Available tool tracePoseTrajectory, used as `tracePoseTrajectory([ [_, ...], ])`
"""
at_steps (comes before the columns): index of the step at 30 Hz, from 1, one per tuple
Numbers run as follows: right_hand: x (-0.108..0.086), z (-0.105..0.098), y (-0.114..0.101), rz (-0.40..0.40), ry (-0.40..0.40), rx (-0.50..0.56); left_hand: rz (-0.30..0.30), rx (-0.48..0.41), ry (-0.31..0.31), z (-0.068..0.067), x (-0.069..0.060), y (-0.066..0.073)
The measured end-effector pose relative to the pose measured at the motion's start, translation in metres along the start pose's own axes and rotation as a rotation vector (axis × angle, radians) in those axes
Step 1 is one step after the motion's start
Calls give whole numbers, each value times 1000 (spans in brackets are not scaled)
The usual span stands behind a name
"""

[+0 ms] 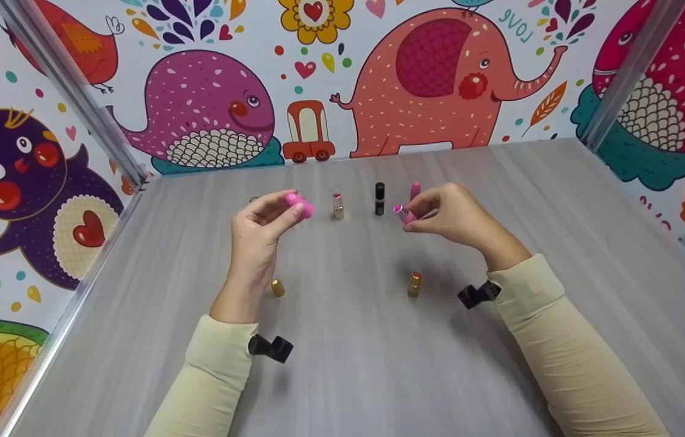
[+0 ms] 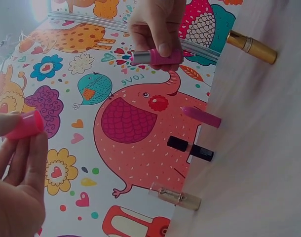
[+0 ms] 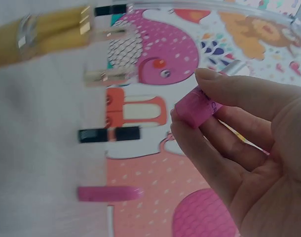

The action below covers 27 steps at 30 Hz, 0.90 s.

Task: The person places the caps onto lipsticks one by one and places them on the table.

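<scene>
My left hand (image 1: pixel 254 237) pinches a pink lipstick cap (image 1: pixel 299 206) between thumb and fingers. In the left wrist view the hollow mouth of the cap (image 2: pixel 38 121) shows. My right hand (image 1: pixel 455 215) grips an uncapped pink lipstick (image 1: pixel 408 216), its silver collar pointing toward the left hand and a bright pink tip showing. Lettering marks the side of this lipstick (image 3: pixel 197 106) in the right wrist view. Cap and lipstick are held apart above the table. Just behind the right hand stands another pink tube (image 1: pixel 415 190), partly hidden.
Upright on the grey table (image 1: pixel 342 352) are a black lipstick (image 1: pixel 379 199), a clear-topped beige lipstick (image 1: pixel 338 208) and a gold tube with an orange top (image 1: pixel 414 285). A small gold piece (image 1: pixel 277 287) sits beside the left wrist. Patterned walls (image 1: pixel 318 79) border the table.
</scene>
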State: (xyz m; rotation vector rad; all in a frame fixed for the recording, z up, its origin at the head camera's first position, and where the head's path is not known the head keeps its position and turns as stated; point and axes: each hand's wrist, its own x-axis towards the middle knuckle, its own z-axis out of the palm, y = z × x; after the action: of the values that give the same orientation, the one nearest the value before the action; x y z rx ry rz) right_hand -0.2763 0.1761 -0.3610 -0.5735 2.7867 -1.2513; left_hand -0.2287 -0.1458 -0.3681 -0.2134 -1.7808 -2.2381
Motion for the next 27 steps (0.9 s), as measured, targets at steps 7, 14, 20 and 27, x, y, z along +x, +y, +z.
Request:
tracePoseTrajectory([
  [7,-10,1,-22,-17,-19,-6,2,12,-8,3,0,-2],
  [14,-15,11,-34,-68,-31,6,-18,-9,-31,8,-5,-3],
  [20,-17,19,-39,-96,-71,35,-34,-1,-42,12,-6,-7],
  [27,-17,29,-42,-123,-97,54,-42,45,-92,20,-13,-10],
])
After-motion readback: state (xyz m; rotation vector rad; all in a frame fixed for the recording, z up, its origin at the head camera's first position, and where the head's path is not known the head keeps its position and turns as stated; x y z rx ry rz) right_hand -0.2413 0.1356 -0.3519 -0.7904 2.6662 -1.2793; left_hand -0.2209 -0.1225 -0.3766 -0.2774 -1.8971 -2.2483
